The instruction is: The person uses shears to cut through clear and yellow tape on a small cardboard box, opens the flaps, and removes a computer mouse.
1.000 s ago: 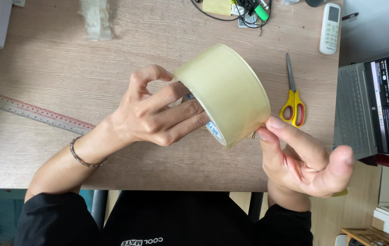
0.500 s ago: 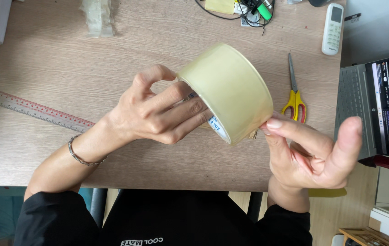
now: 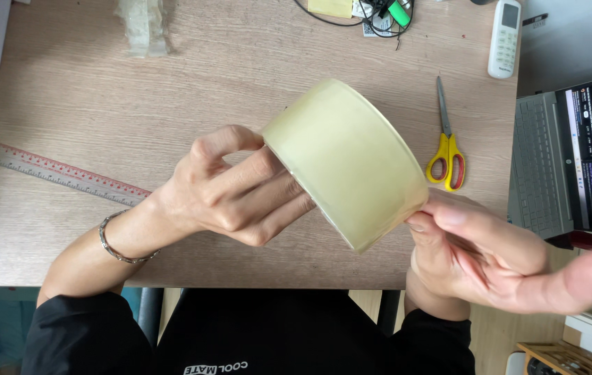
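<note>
Above the wooden desk (image 3: pixel 240 62), the left hand (image 3: pixel 233 191) clamps the wide tape roll (image 3: pixel 344 160), fingers inside its core; the right hand (image 3: pixel 490 250), mostly open, pinches its edge.

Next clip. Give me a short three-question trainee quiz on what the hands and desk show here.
1. True or false: the left hand holds the tape roll with fingers pushed into its core.
2. What is the right hand doing? A) gripping the scissors B) pinching at the roll's lower edge C) typing on the laptop
3. Which lies closer to the scissors: the ruler or the remote control?

Key: 1 true; 2 B; 3 the remote control.
</note>
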